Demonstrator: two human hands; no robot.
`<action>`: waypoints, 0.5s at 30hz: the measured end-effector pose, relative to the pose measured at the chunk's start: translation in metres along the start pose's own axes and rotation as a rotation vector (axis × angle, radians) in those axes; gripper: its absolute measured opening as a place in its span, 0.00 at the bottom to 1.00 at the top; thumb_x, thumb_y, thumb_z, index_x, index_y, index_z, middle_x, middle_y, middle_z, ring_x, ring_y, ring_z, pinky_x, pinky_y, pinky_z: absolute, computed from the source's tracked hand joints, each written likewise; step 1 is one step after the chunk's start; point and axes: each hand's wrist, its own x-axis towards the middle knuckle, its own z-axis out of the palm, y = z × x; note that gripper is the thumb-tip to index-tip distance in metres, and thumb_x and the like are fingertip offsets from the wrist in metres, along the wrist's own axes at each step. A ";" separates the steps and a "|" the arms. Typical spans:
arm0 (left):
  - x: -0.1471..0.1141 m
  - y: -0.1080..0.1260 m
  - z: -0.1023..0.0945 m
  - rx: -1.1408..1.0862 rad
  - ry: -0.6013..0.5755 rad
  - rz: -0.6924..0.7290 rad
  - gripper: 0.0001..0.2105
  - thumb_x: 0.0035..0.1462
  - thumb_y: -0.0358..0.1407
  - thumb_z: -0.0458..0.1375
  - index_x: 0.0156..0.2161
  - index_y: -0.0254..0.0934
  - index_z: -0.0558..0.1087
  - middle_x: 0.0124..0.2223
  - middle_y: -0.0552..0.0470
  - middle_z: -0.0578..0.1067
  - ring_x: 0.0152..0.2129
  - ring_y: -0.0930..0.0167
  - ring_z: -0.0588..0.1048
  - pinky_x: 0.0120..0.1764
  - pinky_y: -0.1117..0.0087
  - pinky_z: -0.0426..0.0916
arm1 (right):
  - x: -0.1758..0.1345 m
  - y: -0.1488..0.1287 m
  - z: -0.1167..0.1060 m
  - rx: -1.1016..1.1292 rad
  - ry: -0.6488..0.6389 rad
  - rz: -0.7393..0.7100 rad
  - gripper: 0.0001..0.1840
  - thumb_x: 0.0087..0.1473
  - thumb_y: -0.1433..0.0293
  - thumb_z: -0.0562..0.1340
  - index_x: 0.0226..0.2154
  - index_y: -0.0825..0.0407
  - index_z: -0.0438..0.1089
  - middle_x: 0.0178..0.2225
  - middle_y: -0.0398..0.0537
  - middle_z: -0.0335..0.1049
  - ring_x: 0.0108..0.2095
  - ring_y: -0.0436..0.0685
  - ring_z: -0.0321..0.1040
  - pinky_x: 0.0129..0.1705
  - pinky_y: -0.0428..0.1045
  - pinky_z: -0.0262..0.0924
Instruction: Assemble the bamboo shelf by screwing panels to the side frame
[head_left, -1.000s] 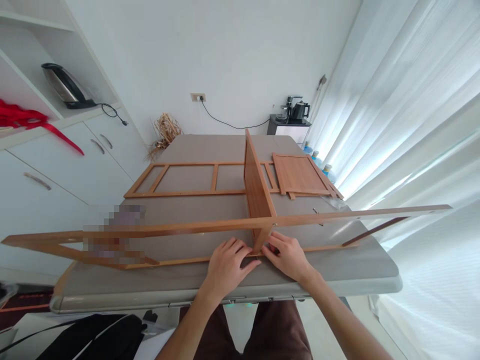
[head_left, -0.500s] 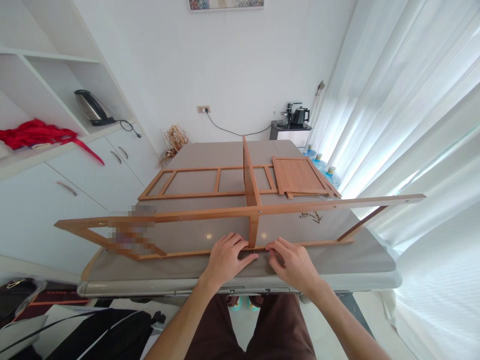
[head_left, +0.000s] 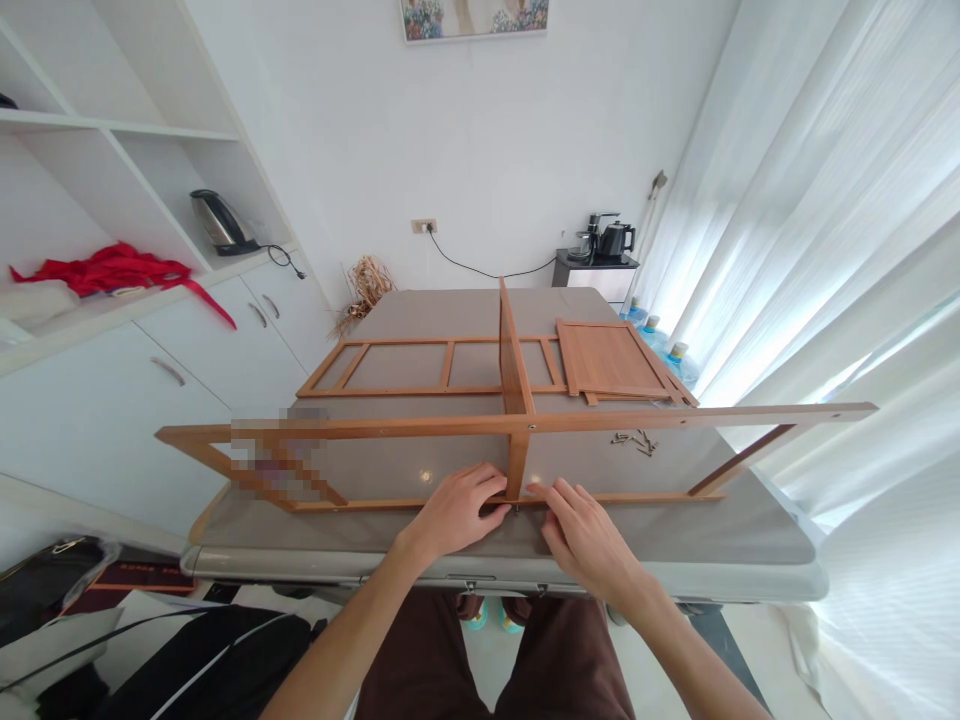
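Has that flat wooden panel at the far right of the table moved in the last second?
No. The panel lies on the far frame near the table's right edge as before; only the camera shifted.

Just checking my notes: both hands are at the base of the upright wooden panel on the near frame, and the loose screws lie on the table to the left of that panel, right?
Not quite. The head view shows the loose screws on the table to the right of the upright wooden panel. Left hand and right hand are at its base.
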 end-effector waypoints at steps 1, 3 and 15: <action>0.001 0.000 0.000 -0.004 -0.004 0.011 0.08 0.61 0.36 0.58 0.45 0.42 0.73 0.44 0.51 0.75 0.43 0.66 0.74 0.47 0.65 0.70 | -0.004 0.000 -0.004 0.044 -0.017 0.009 0.22 0.60 0.79 0.49 0.55 0.53 0.61 0.39 0.50 0.66 0.37 0.57 0.64 0.43 0.54 0.64; 0.002 -0.001 0.001 -0.013 -0.010 0.024 0.08 0.61 0.36 0.57 0.45 0.43 0.74 0.44 0.51 0.76 0.43 0.66 0.74 0.47 0.65 0.70 | -0.011 -0.001 -0.013 0.123 -0.048 0.035 0.22 0.60 0.79 0.48 0.55 0.52 0.59 0.42 0.52 0.65 0.41 0.57 0.65 0.46 0.54 0.66; -0.001 -0.004 0.001 0.010 0.004 0.022 0.09 0.62 0.37 0.57 0.46 0.44 0.76 0.41 0.52 0.77 0.42 0.67 0.73 0.47 0.65 0.69 | -0.023 0.004 -0.022 0.375 -0.118 0.126 0.25 0.64 0.75 0.45 0.62 0.47 0.49 0.57 0.58 0.63 0.50 0.55 0.71 0.47 0.51 0.69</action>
